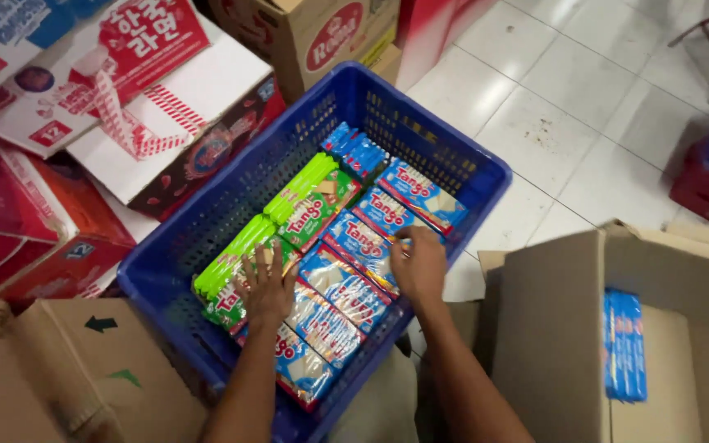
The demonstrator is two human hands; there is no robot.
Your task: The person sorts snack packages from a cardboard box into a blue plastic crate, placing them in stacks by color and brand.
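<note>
A blue plastic crate [453,156] on the floor holds rows of flat snack packs, green ones [309,197] on the left and blue ones [346,287] on the right. My left hand [268,283] lies flat on the green packs at the near left, fingers spread. On the upper edge of a blue pack in the middle row rests my right hand [420,267], its fingers curled against the pack. Whether it grips the pack is not clear.
An open cardboard box [551,328] at the right has a stack of blue packs [625,344] inside. Printed cartons [125,98] pile up at the left and behind the crate. A brown carton [59,369] sits at the near left. White tiled floor [584,107] lies beyond.
</note>
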